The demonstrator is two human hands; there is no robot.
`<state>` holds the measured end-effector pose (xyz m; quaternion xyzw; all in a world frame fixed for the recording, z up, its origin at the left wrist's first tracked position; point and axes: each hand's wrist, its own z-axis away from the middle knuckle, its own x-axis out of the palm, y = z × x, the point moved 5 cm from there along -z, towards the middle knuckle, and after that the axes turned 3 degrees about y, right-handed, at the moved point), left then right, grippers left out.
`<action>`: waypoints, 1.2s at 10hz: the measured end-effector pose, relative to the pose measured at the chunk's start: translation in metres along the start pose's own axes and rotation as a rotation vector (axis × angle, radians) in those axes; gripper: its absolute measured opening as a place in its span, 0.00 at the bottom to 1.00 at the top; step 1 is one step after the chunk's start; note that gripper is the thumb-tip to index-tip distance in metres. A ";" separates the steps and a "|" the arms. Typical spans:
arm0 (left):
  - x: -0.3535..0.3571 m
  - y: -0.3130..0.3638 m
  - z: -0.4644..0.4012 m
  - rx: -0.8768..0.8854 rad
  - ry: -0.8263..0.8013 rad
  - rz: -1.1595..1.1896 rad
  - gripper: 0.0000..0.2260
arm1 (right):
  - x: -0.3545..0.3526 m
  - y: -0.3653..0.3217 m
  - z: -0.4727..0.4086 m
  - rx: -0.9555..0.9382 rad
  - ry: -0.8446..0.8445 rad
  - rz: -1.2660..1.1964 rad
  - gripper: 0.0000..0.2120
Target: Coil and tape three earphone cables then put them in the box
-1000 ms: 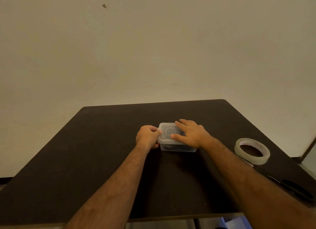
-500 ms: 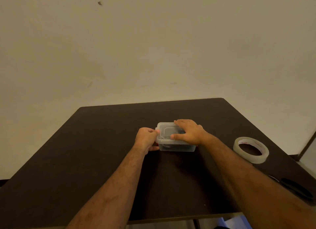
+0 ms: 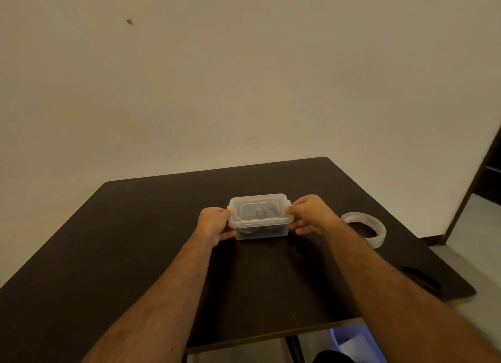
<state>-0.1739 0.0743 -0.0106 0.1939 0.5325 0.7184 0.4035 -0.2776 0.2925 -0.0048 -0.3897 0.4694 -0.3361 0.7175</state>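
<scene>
A small clear plastic box stands in the middle of the dark table with its lid on. Dark coiled earphone cables show faintly through the lid and wall; how many there are I cannot tell. My left hand grips the box's left end, thumb at the lid's edge. My right hand grips the right end the same way, fingers curled under the rim.
A roll of clear tape lies on the table to the right of the box. A dark flat object sits near the table's right front corner. Below the front edge a blue bin shows on the floor.
My right hand has come off the top of the lid and moved to the box's right end. My left hand stays at the left end. The view has shifted.
</scene>
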 end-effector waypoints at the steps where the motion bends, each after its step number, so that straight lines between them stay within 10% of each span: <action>1: 0.020 0.009 0.004 0.055 -0.017 0.004 0.08 | -0.022 -0.002 -0.006 -0.054 0.084 -0.015 0.06; 10: 0.225 0.038 -0.004 0.089 -0.315 -0.057 0.04 | -0.189 0.070 -0.076 -0.046 0.562 0.140 0.09; 12: 0.214 0.036 -0.011 0.139 -0.259 -0.138 0.20 | -0.182 0.056 -0.061 -0.055 0.674 0.311 0.17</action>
